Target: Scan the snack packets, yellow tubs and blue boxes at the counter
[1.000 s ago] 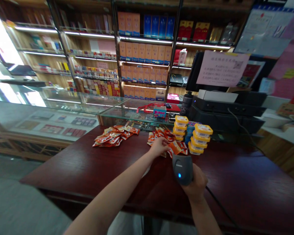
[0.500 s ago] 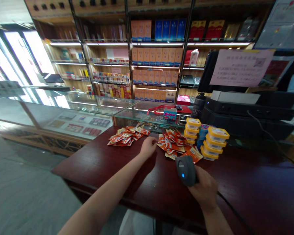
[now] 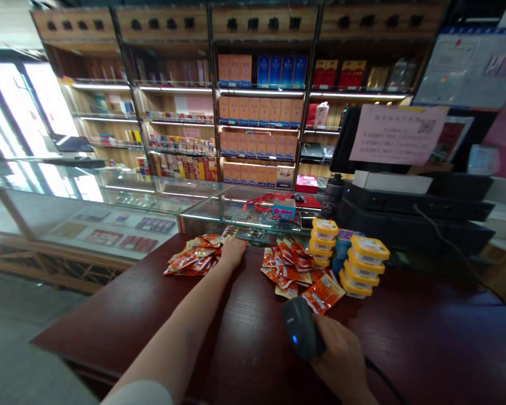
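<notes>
In the head view, my left hand (image 3: 233, 252) reaches over the right end of the left pile of orange packets (image 3: 194, 256). Its fingers point away from me and are mostly hidden, so a grip on a packet cannot be made out. An orange edge shows just beyond the fingertips. My right hand (image 3: 339, 349) is wrapped around a dark barcode scanner (image 3: 301, 329) with a lit blue light, its cable trailing behind. The scanner is held near the front of a second pile of orange packets (image 3: 293, 264), where one packet (image 3: 324, 293) lies flat at the near side.
Yellow-lidded tubs (image 3: 365, 264) stand stacked right of the packets, with another yellow stack (image 3: 322, 242) and blue containers (image 3: 343, 247) beside them. A glass display counter (image 3: 219, 211) borders the dark wooden desk (image 3: 244, 332). A monitor (image 3: 341, 140) and a black bottle (image 3: 332, 197) are behind.
My left hand has moved left and away from me, from the gap between the piles onto the left pile. The scanner stays in my right hand, slightly lower left. The view has shifted.
</notes>
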A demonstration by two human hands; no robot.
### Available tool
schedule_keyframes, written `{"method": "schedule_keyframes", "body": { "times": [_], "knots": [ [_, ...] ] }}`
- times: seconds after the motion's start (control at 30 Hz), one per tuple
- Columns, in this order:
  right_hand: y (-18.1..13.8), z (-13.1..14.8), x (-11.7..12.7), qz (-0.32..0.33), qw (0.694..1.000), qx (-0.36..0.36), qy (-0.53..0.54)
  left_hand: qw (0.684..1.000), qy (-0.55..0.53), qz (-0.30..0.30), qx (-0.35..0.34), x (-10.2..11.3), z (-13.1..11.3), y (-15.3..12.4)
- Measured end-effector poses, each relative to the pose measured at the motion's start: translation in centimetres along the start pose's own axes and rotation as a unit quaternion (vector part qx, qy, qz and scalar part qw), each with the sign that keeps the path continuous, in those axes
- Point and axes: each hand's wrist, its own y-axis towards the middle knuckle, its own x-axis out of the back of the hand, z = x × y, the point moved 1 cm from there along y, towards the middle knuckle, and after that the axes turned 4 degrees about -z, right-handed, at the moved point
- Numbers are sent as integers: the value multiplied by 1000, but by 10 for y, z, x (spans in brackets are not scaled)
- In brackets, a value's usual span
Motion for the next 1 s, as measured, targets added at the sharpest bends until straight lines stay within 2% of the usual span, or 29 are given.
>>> {"method": "schedule_keyframes", "body": {
  "times": [0.23, 0.33, 0.4, 0.47, 0.53, 0.6, 0.67, 0.77, 0.83, 0.9, 1.0],
  "knots": [
    [1, 2, -3, 22, 998, -50, 8, 999, -30, -14, 35, 4, 4, -3],
    [5, 2, 0, 49, 997, -57, 4, 981, -164, -77, 64, 12, -1, -20],
    [7, 3, 3, 70, 996, -64, -1, 933, -328, -119, 93, 17, -8, -37],
    [10, 3, 5, 92, 993, -70, -8, 845, -497, -125, 153, 22, -17, -58],
    [10, 3, 7, 107, 991, -76, -15, 765, -599, -100, 214, 25, -27, -79],
    [10, 4, 7, 120, 989, -81, -15, 737, -626, -77, 243, 25, -36, -97],
    [9, 4, 8, 125, 988, -86, -16, 729, -633, -76, 250, 20, -41, -110],
    [11, 9, 11, 129, 987, -97, -17, 715, -634, -133, 263, 6, -41, -122],
    [17, 15, 14, 145, 982, -124, 0, 730, -612, -163, 257, -3, -38, -124],
    [25, 24, 15, 161, 970, -174, 51, 760, -579, -177, 238, -8, -36, -125],
    [42, 41, 13, 147, 940, -233, 203, 785, -553, -189, 205, -12, -34, -124]
  ]
}}
